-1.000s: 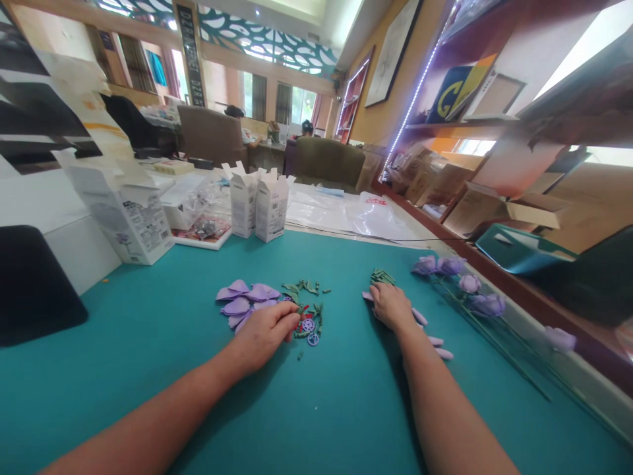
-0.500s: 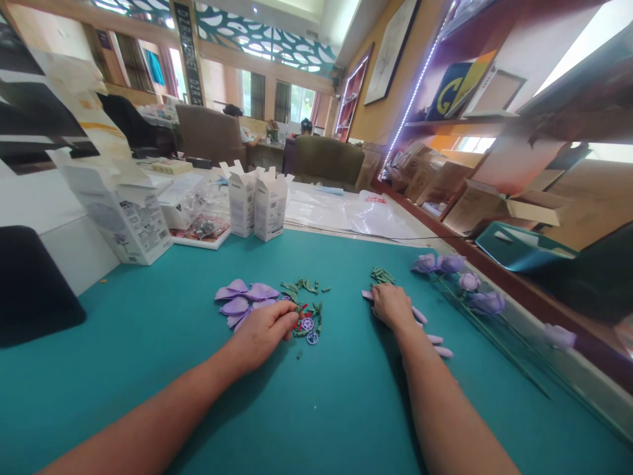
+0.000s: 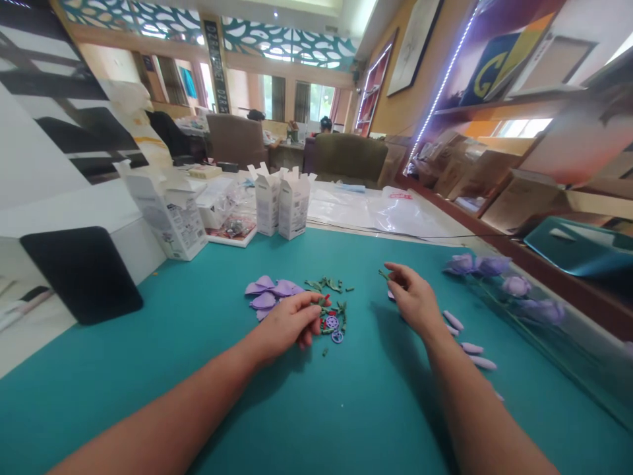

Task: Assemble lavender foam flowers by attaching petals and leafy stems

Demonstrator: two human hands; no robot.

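My left hand (image 3: 291, 321) is closed in a pinch on a small green piece (image 3: 321, 303) above a loose cluster of parts. Purple ring-shaped parts (image 3: 332, 322), red bits and short green pieces (image 3: 342, 314) lie just right of its fingers. Partly under this hand are several purple petals (image 3: 264, 301). Raised off the mat, my right hand (image 3: 413, 298) pinches a thin green stick (image 3: 383, 274) between thumb and forefinger. Slender pale-purple pieces (image 3: 472, 348) rest beside and beneath the right forearm.
A teal mat (image 3: 316, 409) covers the table. Purple artificial roses (image 3: 515, 285) with long stems lie along its right side. White boxes (image 3: 293, 206) and clear plastic packaging (image 3: 390, 208) stand or lie behind. At left is a black tablet-like panel (image 3: 82, 276). People sit farther back.
My right hand has lifted from the pile of green sticks with a stick in its fingers. My left hand stays at the cluster, still pinching. The view has swung left.
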